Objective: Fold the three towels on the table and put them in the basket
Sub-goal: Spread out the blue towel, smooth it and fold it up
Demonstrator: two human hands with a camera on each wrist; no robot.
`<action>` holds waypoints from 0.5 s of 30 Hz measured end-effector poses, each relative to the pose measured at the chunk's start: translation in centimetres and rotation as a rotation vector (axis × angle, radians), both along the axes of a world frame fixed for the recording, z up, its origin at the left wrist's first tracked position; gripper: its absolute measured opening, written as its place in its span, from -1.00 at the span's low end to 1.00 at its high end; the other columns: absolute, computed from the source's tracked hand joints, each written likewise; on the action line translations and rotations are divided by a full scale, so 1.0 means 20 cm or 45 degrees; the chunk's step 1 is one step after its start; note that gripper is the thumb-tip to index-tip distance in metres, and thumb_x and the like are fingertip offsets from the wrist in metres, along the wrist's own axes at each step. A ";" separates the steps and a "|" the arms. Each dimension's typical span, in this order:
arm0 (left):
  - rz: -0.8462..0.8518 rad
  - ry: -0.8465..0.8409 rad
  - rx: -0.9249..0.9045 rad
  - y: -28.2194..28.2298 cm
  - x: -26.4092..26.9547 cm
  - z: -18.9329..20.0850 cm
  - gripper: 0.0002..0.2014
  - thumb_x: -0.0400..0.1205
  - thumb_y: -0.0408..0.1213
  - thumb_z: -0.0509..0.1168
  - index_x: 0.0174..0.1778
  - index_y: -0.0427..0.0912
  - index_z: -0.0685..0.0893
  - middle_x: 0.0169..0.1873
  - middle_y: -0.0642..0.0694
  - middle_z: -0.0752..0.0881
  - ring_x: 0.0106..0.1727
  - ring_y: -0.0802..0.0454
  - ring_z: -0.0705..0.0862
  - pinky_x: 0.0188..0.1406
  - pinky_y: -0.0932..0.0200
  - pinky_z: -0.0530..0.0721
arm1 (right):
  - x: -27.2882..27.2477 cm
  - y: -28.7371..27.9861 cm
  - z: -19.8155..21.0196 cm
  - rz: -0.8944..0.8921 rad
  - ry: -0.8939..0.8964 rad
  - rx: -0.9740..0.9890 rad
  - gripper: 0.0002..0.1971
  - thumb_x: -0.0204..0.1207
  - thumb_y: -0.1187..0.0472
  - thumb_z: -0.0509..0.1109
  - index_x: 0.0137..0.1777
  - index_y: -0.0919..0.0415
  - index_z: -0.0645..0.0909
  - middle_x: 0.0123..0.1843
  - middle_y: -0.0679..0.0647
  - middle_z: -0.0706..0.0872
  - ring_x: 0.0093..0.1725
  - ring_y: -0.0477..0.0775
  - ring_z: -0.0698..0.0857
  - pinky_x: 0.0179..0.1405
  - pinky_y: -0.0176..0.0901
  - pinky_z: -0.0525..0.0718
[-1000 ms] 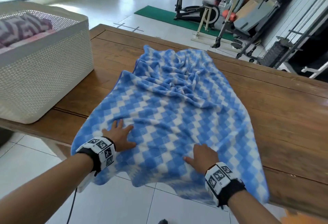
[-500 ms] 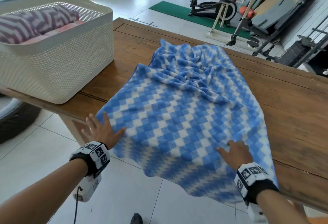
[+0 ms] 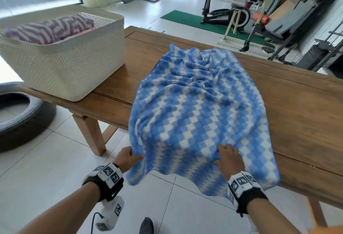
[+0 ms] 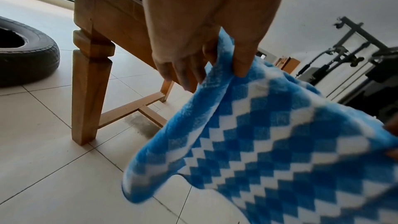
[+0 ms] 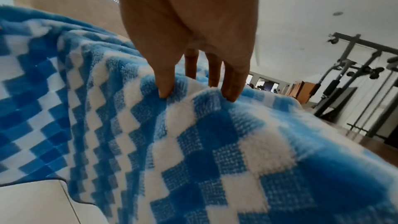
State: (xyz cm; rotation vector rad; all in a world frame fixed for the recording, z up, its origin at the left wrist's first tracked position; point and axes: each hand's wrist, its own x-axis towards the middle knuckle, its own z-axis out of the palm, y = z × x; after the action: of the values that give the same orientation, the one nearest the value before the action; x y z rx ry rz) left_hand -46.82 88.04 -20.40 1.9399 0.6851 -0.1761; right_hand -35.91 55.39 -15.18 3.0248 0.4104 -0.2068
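Observation:
A blue-and-white checked towel (image 3: 194,107) lies rumpled across the wooden table (image 3: 297,115), its near end hanging over the front edge. My left hand (image 3: 128,157) pinches the towel's (image 4: 269,142) left hanging edge between thumb and fingers (image 4: 241,64), off the table. My right hand (image 3: 228,157) bunches a fold of the towel (image 5: 193,142) under its curled fingertips (image 5: 230,91) at the table's front edge. A cream perforated basket (image 3: 70,63) stands at the table's left end, with a purple-and-white patterned towel (image 3: 50,29) folded on top of a pink one inside.
A black tyre (image 3: 20,118) lies on the tiled floor left of the table leg (image 3: 89,133). Gym machines (image 3: 228,14) and a green mat (image 3: 204,22) stand beyond the table's far side. Bare wood shows to the right of the towel.
My left hand slid off the towel's top, dropped below the table edge and took hold of the left hanging edge. My right hand went from flat to bunching the cloth. The view shifted right.

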 end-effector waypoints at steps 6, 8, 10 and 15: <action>0.013 -0.388 -0.059 -0.14 -0.01 0.32 -0.83 0.68 -0.38 0.26 0.18 -0.27 0.59 0.09 -0.23 0.72 0.18 -0.18 0.68 0.12 0.01 0.63 | -0.04 0.10 0.06 0.214 -0.049 0.429 -0.45 0.52 -0.09 0.36 0.38 0.27 0.54 0.38 0.25 0.55 0.39 0.33 0.50 0.38 0.11 0.43; -0.034 -0.480 -0.358 -0.23 0.02 0.51 -0.78 0.69 -0.41 0.24 0.24 -0.18 0.57 0.08 -0.22 0.74 0.14 -0.16 0.72 -0.03 0.01 0.71 | -0.12 0.22 0.12 0.376 0.253 0.678 -0.26 0.47 -0.32 0.30 0.51 0.18 0.42 0.44 0.07 0.48 0.46 0.07 0.43 0.49 -0.03 0.35; -0.151 -0.487 -0.521 -0.30 0.02 0.64 -0.70 0.65 -0.41 0.30 0.27 -0.04 0.57 0.02 -0.20 0.79 0.02 -0.10 0.77 -0.15 0.03 0.75 | -0.21 0.37 0.19 0.406 0.533 1.010 -0.55 0.52 -0.19 0.36 0.23 0.12 0.59 0.10 -0.10 0.59 0.10 -0.18 0.54 0.18 -0.18 0.52; -0.209 -0.607 -0.417 -0.36 -0.03 0.69 -0.42 0.38 -0.25 0.49 0.35 -0.03 0.55 0.10 -0.35 0.73 0.12 -0.11 0.71 0.16 -0.16 0.68 | -0.25 0.55 0.27 0.389 0.456 1.417 -0.61 0.53 -0.04 0.30 -0.47 0.13 0.41 -0.49 -0.05 0.37 -0.45 -0.16 0.32 -0.43 -0.15 0.28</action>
State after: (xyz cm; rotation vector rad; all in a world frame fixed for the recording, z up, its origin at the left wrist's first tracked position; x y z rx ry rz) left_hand -47.33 80.75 -6.64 1.6334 0.1677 0.0723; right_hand -40.95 66.34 -9.88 3.8688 1.4172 -0.7025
